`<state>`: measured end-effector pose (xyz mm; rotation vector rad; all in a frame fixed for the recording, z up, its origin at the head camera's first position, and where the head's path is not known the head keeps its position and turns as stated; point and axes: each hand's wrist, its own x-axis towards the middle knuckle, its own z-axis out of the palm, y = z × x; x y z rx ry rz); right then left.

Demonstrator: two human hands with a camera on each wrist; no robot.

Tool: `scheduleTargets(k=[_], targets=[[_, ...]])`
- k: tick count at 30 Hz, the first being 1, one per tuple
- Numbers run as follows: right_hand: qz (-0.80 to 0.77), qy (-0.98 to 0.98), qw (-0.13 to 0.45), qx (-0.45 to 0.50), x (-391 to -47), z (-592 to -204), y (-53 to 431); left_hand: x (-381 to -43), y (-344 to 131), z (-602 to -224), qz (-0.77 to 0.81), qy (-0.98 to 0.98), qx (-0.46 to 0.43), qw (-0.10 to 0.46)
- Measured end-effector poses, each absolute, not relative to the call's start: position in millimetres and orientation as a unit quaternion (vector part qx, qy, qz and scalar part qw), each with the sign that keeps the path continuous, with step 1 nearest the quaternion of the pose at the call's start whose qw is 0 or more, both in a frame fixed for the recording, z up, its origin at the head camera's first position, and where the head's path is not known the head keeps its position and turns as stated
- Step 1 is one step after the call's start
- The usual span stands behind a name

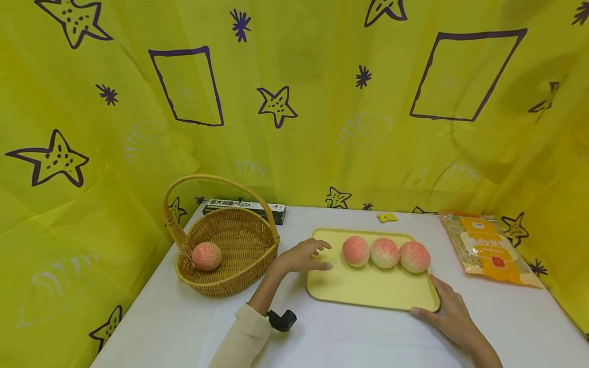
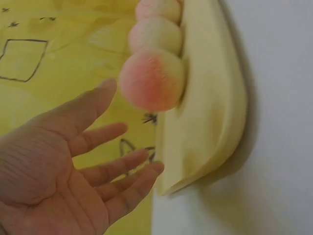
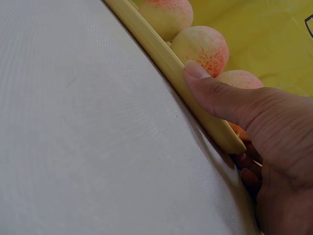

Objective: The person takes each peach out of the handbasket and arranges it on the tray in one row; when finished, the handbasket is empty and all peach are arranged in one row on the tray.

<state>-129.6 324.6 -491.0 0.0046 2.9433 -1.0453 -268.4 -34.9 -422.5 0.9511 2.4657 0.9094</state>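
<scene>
Three pink-and-cream peaches [image 1: 385, 253] sit in a row on a pale yellow tray [image 1: 368, 291]. My right hand [image 1: 453, 317] grips the tray's near right corner; in the right wrist view the thumb [image 3: 215, 95] lies over the rim and the other fingers are partly hidden behind the corner. My left hand [image 1: 303, 256] hovers at the tray's left end, fingers spread and holding nothing. In the left wrist view its palm faces the closest peach [image 2: 152, 81], with a small gap between. Another peach [image 1: 206, 256] lies in the left part of a wicker basket [image 1: 230, 286].
The basket's tall handle [image 1: 216, 178] arches up beside my left arm. Behind it lies a dark green pasta box [image 1: 276, 214]. A small yellow packet [image 1: 387, 217] is beyond the tray, and a clear-and-orange food bag [image 1: 490, 250] lies at the right. A yellow patterned curtain [image 1: 313, 153] hangs behind.
</scene>
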Motion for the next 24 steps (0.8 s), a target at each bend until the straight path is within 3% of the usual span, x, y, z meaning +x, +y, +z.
scheduleTargets(k=[11, 24], targets=[[-0.335, 0.942, 0.011, -0.002, -131.8, -493.4, 325.1, -253.3, -107.3, -378.4, 0.357, 0.849, 0.354, 0.164], [-0.338, 0.941, -0.003, -0.012, -131.4, -495.4, 326.0, -263.5, -195.6, -358.7, 0.405, 0.862, 0.27, 0.139]])
